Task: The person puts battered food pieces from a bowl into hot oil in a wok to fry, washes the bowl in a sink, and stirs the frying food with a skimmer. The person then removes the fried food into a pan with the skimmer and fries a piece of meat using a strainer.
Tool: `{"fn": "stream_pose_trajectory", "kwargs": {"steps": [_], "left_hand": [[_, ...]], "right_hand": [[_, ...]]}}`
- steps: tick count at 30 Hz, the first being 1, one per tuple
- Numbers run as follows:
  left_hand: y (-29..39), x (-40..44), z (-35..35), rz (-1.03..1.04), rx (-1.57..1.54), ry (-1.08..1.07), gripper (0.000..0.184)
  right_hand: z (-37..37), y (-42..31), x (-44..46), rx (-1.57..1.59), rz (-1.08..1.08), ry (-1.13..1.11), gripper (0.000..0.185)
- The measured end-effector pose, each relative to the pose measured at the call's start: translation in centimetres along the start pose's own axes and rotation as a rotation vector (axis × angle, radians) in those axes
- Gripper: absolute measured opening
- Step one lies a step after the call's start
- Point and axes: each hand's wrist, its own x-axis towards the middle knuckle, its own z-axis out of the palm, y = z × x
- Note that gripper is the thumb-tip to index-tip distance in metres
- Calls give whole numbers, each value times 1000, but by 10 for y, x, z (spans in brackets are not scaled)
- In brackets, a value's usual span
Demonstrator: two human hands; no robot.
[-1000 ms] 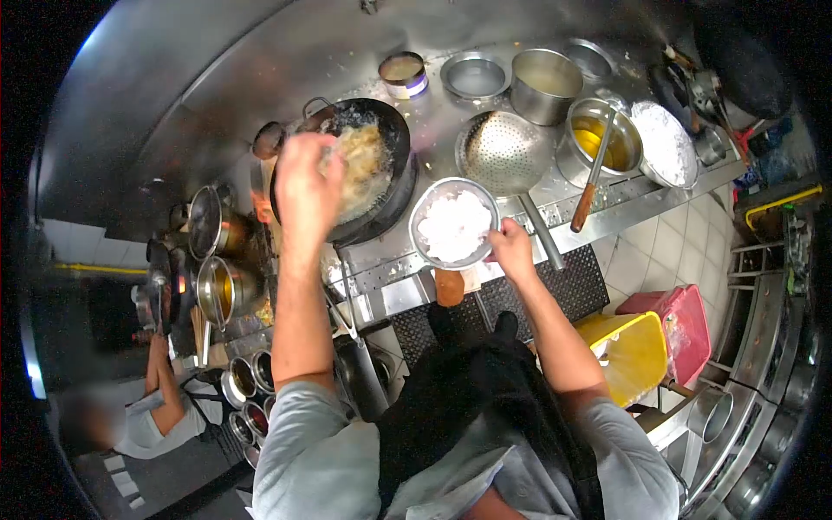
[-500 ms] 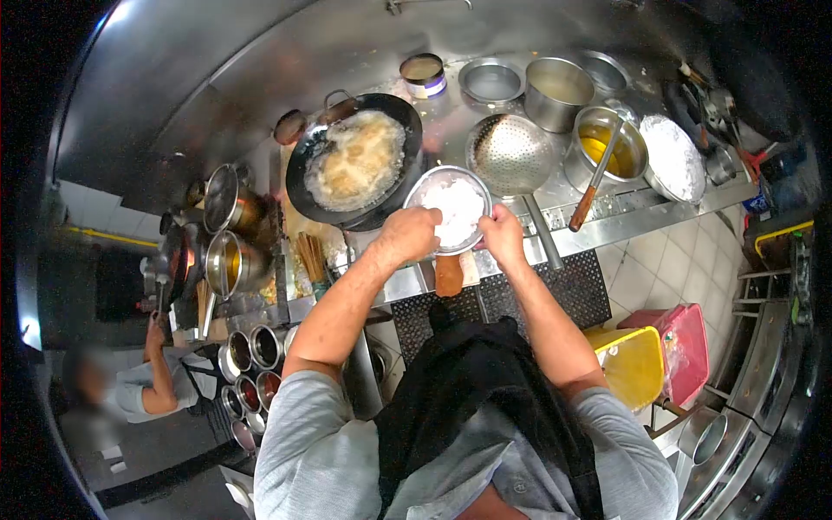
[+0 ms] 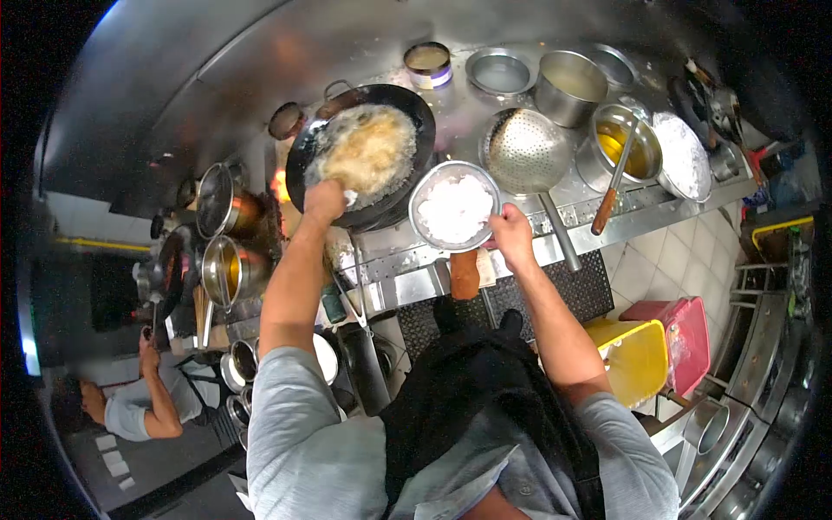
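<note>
My right hand (image 3: 513,234) grips the rim of a metal bowl (image 3: 417,227) and holds it tilted slightly above the counter's front edge. Inside the bowl lie white-coated pieces (image 3: 453,208). My left hand (image 3: 326,201) is at the near rim of a black wok (image 3: 299,165), its fingers closed on a small white-coated piece (image 3: 349,198), partly hidden. Pale golden food (image 3: 368,147) bubbles in foaming oil in the wok. A perforated metal skimmer (image 3: 524,152) rests on the counter to the right of the bowl.
A pot of yellow liquid (image 3: 598,165) with a wooden-handled ladle (image 3: 614,191) stands at right. Behind are a steel pot (image 3: 568,82), a shallow pan (image 3: 500,69) and a can (image 3: 428,68). Flame (image 3: 280,187) shows left of the wok. A co-worker (image 3: 147,403) is at far left.
My left hand has moved from the bowl leftward to the wok. My right hand keeps hold of the bowl. The view has shifted slightly.
</note>
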Motion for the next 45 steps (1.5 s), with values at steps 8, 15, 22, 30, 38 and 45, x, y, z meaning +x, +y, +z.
{"fn": "stream_pose_trajectory", "kwargs": {"steps": [8, 15, 22, 30, 38, 45], "left_hand": [[75, -51, -60, 172, -369, 668, 15], [199, -83, -40, 374, -313, 258, 30], [189, -101, -57, 270, -706, 277, 23], [78, -90, -111, 101, -624, 134, 28], [-60, 43, -29, -79, 38, 98, 27], [-9, 37, -68, 17, -178, 696, 20]], "right_hand": [[9, -3, -3, -72, -39, 44, 17], [24, -19, -11, -140, -84, 39, 17], [23, -11, -4, -71, -79, 6, 16], [26, 1, 6, 40, 5, -33, 15], [23, -8, -3, 62, 3, 69, 14], [13, -1, -5, 36, -33, 105, 11]]}}
